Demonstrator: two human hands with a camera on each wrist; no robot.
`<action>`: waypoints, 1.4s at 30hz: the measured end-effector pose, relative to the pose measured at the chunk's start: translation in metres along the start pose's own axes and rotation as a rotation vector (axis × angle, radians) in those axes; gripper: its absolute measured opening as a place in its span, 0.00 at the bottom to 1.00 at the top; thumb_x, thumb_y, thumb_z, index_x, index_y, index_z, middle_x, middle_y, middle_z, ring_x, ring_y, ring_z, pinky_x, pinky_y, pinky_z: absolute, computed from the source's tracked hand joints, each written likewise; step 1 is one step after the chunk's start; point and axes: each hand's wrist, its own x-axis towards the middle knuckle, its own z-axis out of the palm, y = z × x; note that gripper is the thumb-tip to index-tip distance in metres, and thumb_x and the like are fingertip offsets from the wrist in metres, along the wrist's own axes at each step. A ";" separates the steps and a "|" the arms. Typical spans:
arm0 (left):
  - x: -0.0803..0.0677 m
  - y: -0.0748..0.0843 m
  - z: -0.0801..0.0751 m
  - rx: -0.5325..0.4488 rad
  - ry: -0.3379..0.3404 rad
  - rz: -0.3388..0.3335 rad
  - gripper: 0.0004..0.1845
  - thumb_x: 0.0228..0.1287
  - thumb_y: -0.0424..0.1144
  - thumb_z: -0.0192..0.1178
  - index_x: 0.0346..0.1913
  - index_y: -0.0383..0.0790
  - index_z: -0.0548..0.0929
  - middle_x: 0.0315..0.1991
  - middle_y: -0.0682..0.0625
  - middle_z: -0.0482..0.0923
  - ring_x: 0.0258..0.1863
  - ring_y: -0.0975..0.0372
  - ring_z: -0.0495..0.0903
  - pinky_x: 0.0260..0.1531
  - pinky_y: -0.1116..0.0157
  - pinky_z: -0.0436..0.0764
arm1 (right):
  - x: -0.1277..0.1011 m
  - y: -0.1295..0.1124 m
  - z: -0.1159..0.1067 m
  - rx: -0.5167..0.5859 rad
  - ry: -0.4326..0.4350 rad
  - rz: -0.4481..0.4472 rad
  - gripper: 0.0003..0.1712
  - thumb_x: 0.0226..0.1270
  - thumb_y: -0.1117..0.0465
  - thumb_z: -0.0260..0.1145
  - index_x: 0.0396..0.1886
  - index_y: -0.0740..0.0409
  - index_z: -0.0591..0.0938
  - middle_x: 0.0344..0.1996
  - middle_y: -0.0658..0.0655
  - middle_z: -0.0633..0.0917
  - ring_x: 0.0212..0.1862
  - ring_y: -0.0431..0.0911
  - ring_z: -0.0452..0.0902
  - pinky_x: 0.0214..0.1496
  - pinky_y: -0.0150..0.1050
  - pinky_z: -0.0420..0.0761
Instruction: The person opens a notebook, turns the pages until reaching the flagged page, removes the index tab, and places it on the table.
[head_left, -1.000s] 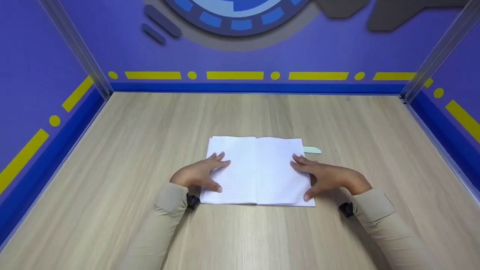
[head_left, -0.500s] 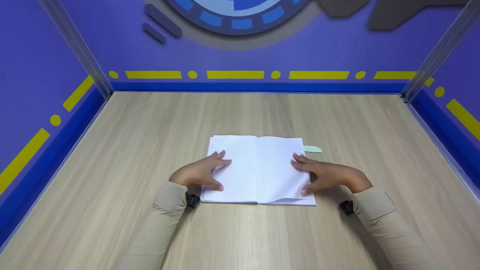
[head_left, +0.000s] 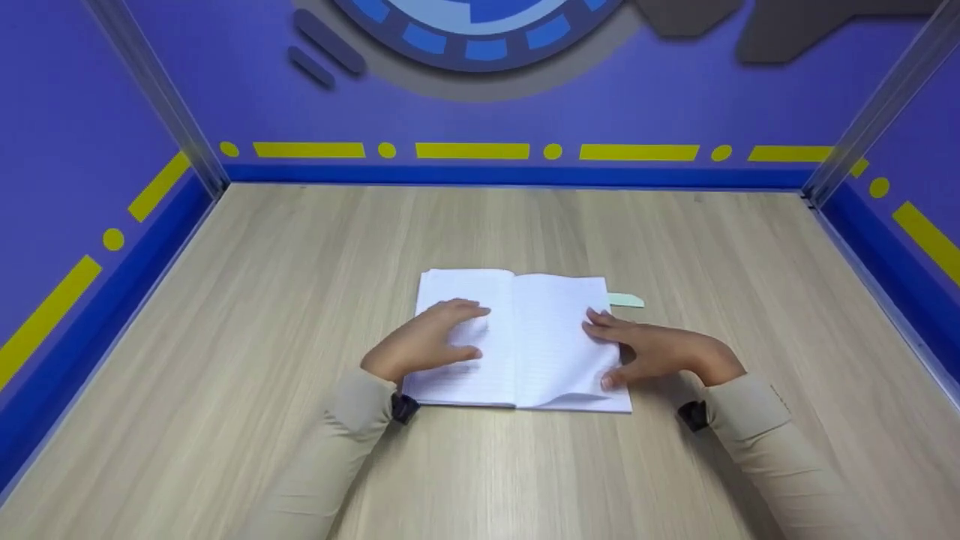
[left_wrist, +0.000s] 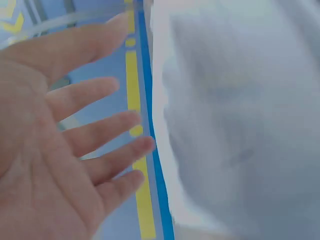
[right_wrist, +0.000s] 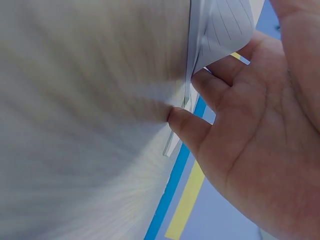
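Note:
An open lined notebook point(head_left: 525, 330) lies flat in the middle of the wooden table point(head_left: 225, 315). My left hand point(head_left: 431, 345) rests on its left page with the fingers reaching toward the spine. In the left wrist view that left hand point(left_wrist: 60, 145) shows an open palm with spread fingers beside the blurred white page point(left_wrist: 235, 125). My right hand point(head_left: 652, 349) lies on the right page's outer edge, fingers straight. Its thumb point(right_wrist: 187, 125) pushes against the sheet edges, and the page's lower corner point(head_left: 577, 397) bows up.
A pale green tab point(head_left: 626, 300) sticks out from under the notebook's far right corner. Purple walls with yellow dashes point(head_left: 472, 150) enclose the table on the left, back and right. Bare wood surrounds the notebook.
My left hand has slid right across the left page toward the spine. The right page's lower corner has bowed up under the right thumb; the right hand has stayed in place.

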 end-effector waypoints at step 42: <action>0.046 0.081 0.063 0.080 -0.074 0.349 0.19 0.61 0.42 0.66 0.55 0.43 0.82 0.50 0.52 0.81 0.44 0.64 0.78 0.49 0.73 0.75 | 0.002 0.003 -0.001 -0.022 -0.007 -0.035 0.53 0.59 0.38 0.66 0.75 0.62 0.56 0.77 0.62 0.48 0.77 0.60 0.40 0.74 0.59 0.50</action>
